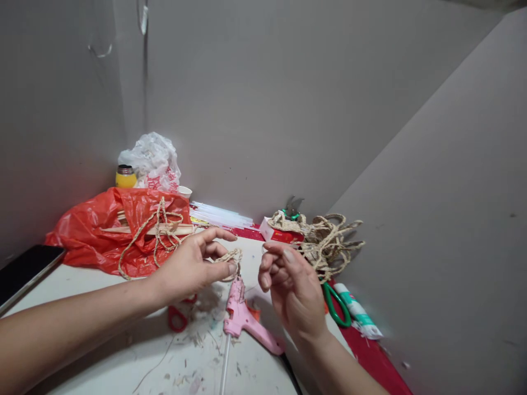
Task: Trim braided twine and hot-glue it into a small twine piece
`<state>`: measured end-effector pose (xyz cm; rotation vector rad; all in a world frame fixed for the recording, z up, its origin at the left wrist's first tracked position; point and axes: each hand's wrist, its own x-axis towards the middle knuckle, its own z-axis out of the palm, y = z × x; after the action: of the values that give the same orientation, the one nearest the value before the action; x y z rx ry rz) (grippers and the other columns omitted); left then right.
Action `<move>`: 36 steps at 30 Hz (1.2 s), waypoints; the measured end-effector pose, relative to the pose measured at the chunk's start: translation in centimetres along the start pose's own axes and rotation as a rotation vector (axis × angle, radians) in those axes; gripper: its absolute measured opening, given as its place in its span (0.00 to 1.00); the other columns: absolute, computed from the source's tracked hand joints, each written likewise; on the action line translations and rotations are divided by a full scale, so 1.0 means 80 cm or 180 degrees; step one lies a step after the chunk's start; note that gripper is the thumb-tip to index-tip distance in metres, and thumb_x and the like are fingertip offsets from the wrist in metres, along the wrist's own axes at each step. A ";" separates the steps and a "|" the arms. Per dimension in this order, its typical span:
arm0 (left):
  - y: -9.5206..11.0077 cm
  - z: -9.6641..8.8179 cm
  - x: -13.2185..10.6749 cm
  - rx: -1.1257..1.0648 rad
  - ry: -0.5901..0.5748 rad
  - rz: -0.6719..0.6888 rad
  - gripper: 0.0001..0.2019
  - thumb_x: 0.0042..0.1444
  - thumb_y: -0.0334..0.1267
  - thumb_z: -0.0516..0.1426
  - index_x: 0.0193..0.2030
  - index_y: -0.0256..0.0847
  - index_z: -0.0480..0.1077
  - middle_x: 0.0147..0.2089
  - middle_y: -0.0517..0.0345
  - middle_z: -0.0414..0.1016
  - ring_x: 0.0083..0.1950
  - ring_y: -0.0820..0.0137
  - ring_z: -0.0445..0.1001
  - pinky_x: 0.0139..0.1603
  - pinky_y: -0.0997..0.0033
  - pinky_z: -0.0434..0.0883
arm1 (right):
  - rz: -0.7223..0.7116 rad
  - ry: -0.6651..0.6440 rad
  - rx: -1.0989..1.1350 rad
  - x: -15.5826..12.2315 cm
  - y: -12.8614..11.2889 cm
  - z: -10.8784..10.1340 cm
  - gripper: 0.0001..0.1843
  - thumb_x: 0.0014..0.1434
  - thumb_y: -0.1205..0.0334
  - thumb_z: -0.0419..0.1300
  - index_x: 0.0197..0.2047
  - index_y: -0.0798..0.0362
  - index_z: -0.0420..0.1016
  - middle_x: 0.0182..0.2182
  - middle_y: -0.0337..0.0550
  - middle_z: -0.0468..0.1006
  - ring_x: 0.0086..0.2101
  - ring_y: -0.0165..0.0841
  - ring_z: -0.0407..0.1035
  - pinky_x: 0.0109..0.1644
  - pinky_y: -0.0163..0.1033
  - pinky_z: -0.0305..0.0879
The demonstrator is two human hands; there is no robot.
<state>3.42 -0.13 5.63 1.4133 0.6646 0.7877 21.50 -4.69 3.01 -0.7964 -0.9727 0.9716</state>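
Between the thumb and fingers of my left hand (pixel 197 263) is a piece of braided straw cord (pixel 236 255), its end curled just above the nozzle of a pink glue gun (pixel 236 307). Part of that cord is hidden behind the fingers. A clear glue stick (pixel 224 365) sticks out of the gun's back end. To the right, my right hand (pixel 293 285) is raised with its fingers curled and pressed together. Whatever its fingertips pinch, if anything, is too small to make out. The two hands are apart.
Red-handled scissors (pixel 177 319) lie under my left forearm. Behind are a red plastic bag (pixel 94 230), glue sticks (pixel 222 215) and a heap of braided cord (pixel 329 244). A green handle (pixel 338 307) and a green-white tube (pixel 359 311) lie right. A phone (pixel 28 271) lies left; grey walls enclose the table.
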 end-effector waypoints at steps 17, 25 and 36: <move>-0.063 -0.021 0.035 -0.0132 0.0384 -0.0654 0.17 0.46 0.34 0.63 0.38 0.41 0.59 0.21 0.67 0.71 0.20 0.75 0.69 0.22 0.77 0.56 | -0.0877 0.0285 0.0080 -0.003 -0.038 -0.006 0.08 0.55 0.57 0.65 0.27 0.50 0.76 0.30 0.37 0.72 0.23 0.25 0.65 0.23 0.31 0.58; -0.069 -0.025 0.041 -0.0309 0.0324 -0.0722 0.16 0.43 0.34 0.64 0.37 0.40 0.63 0.19 0.68 0.68 0.17 0.80 0.60 0.20 0.78 0.51 | -0.0659 -0.0509 -0.1089 0.003 -0.058 -0.013 0.05 0.60 0.62 0.59 0.41 0.45 0.70 0.24 0.34 0.75 0.22 0.28 0.66 0.24 0.33 0.63; -0.049 -0.025 0.043 -0.0128 0.0427 -0.1012 0.07 0.45 0.33 0.62 0.32 0.38 0.69 0.25 0.62 0.72 0.25 0.76 0.68 0.26 0.76 0.64 | 0.0429 -0.2544 -0.5179 -0.039 -0.027 -0.043 0.41 0.54 0.61 0.59 0.68 0.57 0.50 0.50 0.58 0.75 0.48 0.49 0.70 0.50 0.51 0.66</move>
<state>4.13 3.84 1.77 1.1870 0.9458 0.6424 24.59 -8.79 2.70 -1.8484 -2.5069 0.3918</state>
